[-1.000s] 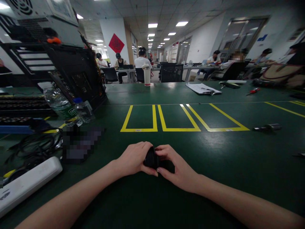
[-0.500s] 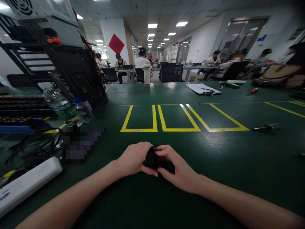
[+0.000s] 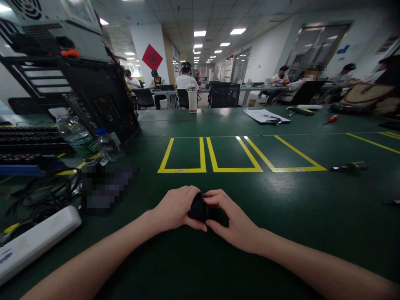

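Between my two hands is a small, rounded black object [image 3: 196, 209] whose kind I cannot make out; it has a raised rim on its right side. My left hand [image 3: 176, 207] wraps over it from the left, thumb below and fingers on top. From the right, my right hand [image 3: 227, 214] grips the rim with its thumb and fingertips, the palm curved and hollow. Both hands are low over the green tabletop [image 3: 187, 262]. The far side of the object is hidden by my left fingers.
Left: a white power strip [image 3: 40, 241], black cables [image 3: 46, 196], plastic bottles [image 3: 73, 133] and a black computer case [image 3: 103, 100]. Yellow tape outlines [image 3: 237, 169] mark the table ahead. Beyond are a tumbler [image 3: 193, 100] and clipboard [image 3: 265, 116]; a dark metal-ended tool [image 3: 350, 166] lies right.
My hands and the black object keep almost the same position and grip. The view has shifted very slightly.
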`<action>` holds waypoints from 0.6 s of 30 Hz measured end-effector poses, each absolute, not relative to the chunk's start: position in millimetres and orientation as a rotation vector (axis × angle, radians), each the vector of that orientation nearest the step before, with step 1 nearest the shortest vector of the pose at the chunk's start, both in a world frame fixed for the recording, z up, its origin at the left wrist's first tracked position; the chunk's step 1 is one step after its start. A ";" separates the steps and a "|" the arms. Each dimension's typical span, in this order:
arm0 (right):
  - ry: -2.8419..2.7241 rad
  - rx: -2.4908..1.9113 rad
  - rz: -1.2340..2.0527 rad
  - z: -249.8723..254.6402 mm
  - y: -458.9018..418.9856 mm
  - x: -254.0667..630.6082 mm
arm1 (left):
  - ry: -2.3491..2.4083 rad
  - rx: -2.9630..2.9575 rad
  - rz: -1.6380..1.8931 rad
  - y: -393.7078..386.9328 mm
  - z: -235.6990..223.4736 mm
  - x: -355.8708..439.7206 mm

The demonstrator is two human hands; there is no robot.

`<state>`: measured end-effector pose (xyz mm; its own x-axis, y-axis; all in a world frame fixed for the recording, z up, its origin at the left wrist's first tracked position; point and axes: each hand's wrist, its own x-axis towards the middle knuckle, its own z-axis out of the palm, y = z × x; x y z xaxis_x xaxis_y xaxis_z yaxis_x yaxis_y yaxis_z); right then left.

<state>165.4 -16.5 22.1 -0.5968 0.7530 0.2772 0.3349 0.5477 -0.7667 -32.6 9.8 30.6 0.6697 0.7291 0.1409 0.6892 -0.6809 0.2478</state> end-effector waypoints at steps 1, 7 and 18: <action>-2.200 -0.865 0.878 23.0 -17.2 165.9 | 1.168 2.709 0.340 9.7 30.6 -32.5; -2.155 -0.892 0.931 21.0 -16.9 165.8 | 1.149 2.698 0.348 9.3 32.2 -31.8; -2.183 -0.876 0.915 25.7 -17.4 166.8 | 1.155 2.690 0.326 9.1 32.2 -32.4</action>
<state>166.8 -17.4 25.7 -0.5968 0.7547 0.2726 0.3350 0.5430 -0.7700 -32.4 9.1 32.2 0.6713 0.7308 0.1238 0.6876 -0.6764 0.2639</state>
